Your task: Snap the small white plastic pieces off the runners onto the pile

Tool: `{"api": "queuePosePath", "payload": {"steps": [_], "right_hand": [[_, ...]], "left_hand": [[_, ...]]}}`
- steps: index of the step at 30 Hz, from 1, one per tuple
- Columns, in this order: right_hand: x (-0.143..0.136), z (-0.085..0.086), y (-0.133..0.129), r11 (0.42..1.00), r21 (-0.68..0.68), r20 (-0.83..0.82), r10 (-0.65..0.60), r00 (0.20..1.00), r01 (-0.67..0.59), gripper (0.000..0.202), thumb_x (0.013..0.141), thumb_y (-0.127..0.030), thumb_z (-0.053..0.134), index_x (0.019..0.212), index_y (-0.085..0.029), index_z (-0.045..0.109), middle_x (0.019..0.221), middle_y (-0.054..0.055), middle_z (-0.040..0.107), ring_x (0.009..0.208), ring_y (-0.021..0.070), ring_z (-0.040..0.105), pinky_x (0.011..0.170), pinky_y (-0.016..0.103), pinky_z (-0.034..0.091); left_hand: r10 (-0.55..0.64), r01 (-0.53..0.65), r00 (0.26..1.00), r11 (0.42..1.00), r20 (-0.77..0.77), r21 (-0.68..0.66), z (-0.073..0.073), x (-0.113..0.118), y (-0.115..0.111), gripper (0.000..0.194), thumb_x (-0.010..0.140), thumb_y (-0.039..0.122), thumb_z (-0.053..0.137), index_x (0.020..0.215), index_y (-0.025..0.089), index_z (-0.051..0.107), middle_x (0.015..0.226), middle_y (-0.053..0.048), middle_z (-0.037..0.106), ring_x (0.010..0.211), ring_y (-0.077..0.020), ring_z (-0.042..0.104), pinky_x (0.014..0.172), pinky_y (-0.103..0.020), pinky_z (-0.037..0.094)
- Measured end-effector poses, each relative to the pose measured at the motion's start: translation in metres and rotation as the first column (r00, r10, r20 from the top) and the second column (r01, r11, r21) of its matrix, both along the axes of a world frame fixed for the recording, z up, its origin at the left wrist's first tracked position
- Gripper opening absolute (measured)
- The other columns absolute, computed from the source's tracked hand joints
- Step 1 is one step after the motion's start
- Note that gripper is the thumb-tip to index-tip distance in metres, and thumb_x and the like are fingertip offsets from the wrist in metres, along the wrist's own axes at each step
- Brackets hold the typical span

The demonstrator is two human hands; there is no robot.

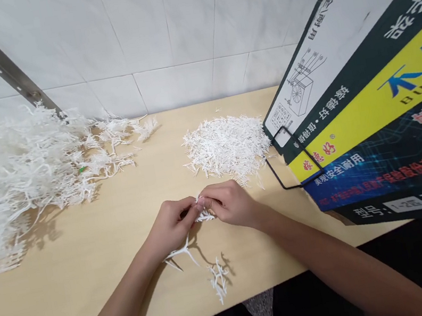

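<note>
My left hand [174,222] is closed in a pinch on a white branched plastic sprig [186,249], whose bare forked stem hangs below the fingers. Fingertip to fingertip with it, my right hand [231,203] pinches the same sprig's small toothed end [205,215]. The exact grip point is hidden between the fingers. On the table just below lies a separate small white sprig piece [219,279]. Beyond my hands is a heap of short white plastic bits [229,147].
A large tangled pile of white branched sprigs [26,167] covers the table's left side. At right, a printed cardboard box [350,118] leans over the table, with a black wire frame [298,185] at its corner. A tiled wall [165,30] with a metal bracket [4,68] stands behind.
</note>
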State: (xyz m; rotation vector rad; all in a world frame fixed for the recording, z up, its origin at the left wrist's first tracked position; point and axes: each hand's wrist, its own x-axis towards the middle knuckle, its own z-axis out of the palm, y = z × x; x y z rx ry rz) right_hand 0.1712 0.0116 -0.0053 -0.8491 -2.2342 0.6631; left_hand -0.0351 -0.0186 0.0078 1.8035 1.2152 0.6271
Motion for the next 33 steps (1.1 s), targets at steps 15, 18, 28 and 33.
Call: {"api": "queuePosePath", "payload": {"steps": [15,18,28,33], "right_hand": [[0.011,0.013,0.005,0.933,-0.359,-0.254,-0.091,0.963,-0.006,0.027,0.103,-0.042,0.051,0.108,-0.019,0.063,0.087,0.003,0.066,0.071,0.0128,0.058,0.068,0.026,0.047],[0.013,0.011,0.008,0.934,-0.356,-0.247,-0.1,0.964,0.006,0.037,0.103,-0.046,0.05,0.129,-0.021,0.06,0.113,0.008,0.068,0.082,0.0144,0.062,0.072,0.027,0.049],[-0.002,0.023,-0.011,0.68,-0.63,-0.29,0.241,0.926,-0.375,0.035,0.1,-0.042,0.054,0.074,-0.02,0.05,0.065,-0.004,0.049,0.058,0.0105,0.042,0.057,0.026,0.035],[0.004,0.021,-0.005,0.483,-0.688,-0.521,0.19,0.832,-0.541,0.034,0.099,-0.038,0.051,0.071,-0.022,0.04,0.062,-0.005,0.042,0.051,0.0108,0.042,0.053,0.027,0.039]], "left_hand": [[-0.068,0.131,0.964,0.962,0.256,-0.239,0.006,-0.011,0.005,0.031,0.086,0.034,0.059,0.061,0.017,0.052,0.058,0.003,0.043,0.055,-0.0106,0.036,0.053,-0.025,0.028],[-0.025,0.08,0.974,0.967,0.223,-0.241,0.006,-0.007,0.004,0.031,0.088,0.036,0.059,0.065,0.016,0.055,0.057,0.004,0.043,0.054,-0.0102,0.035,0.053,-0.024,0.027],[-0.238,0.275,0.943,0.95,0.232,-0.145,0.009,-0.015,0.004,0.032,0.084,0.032,0.061,0.057,0.016,0.058,0.053,0.004,0.035,0.053,-0.0099,0.028,0.05,-0.025,0.025],[-0.328,0.423,0.877,0.874,0.352,-0.238,0.007,-0.015,0.0,0.031,0.08,0.032,0.067,0.056,0.016,0.057,0.052,0.003,0.039,0.05,-0.0099,0.032,0.05,-0.026,0.025]]}}
